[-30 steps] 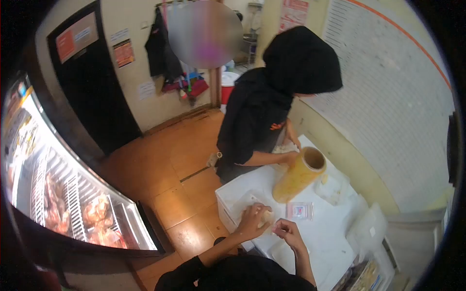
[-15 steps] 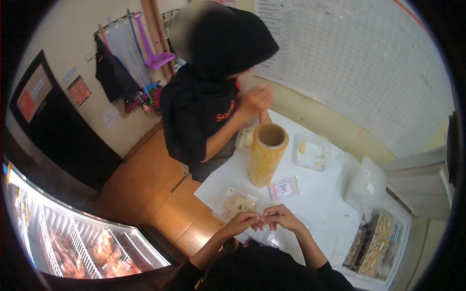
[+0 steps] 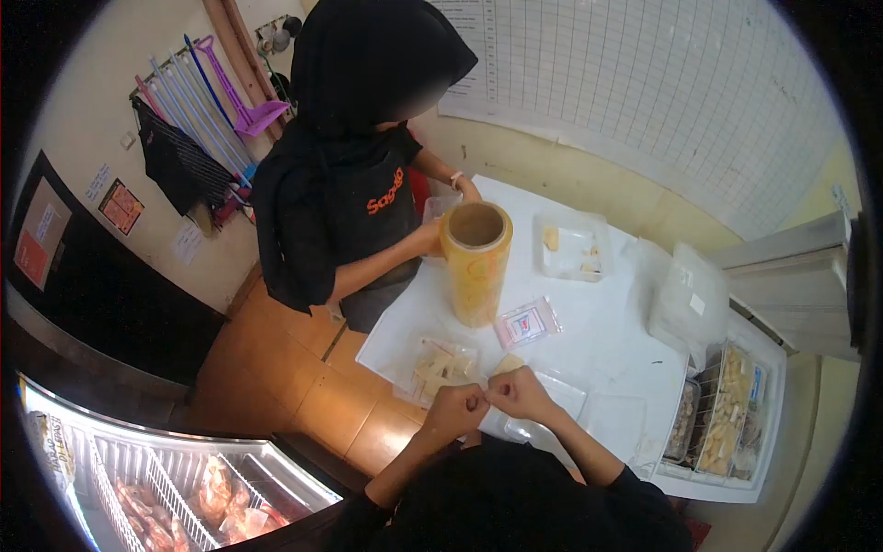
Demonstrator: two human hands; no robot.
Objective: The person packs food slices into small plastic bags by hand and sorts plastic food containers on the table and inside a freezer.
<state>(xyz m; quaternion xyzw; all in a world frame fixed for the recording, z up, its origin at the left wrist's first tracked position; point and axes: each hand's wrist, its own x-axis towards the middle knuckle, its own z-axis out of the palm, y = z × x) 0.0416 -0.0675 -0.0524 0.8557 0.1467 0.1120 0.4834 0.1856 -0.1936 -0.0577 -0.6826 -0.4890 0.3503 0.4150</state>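
Note:
My left hand (image 3: 454, 410) and my right hand (image 3: 522, 396) meet over the near edge of the white table (image 3: 607, 359). The fingers of both are curled closed, knuckles almost touching. Whatever they pinch is too small to make out. Just beyond my left hand is a clear plastic container (image 3: 405, 394) of pale pieces (image 3: 444, 366). A pale yellowish piece (image 3: 509, 364) shows behind my right hand, beside a clear plastic tray (image 3: 563, 394).
Across the table, a co-worker (image 3: 340, 221) stands behind an upright roll of yellowish plastic film (image 3: 476, 276). Near it lie a small printed packet (image 3: 529, 323) and a clear box (image 3: 575, 262). Right are stacked lids (image 3: 690, 299) and an open freezer (image 3: 722, 414); a lit freezer (image 3: 175, 460) stands left.
My fingers have curled tighter, from fingertips touching to closed fists side by side. The co-worker's hands have dropped from chest height to the table behind the roll. The view has shifted.

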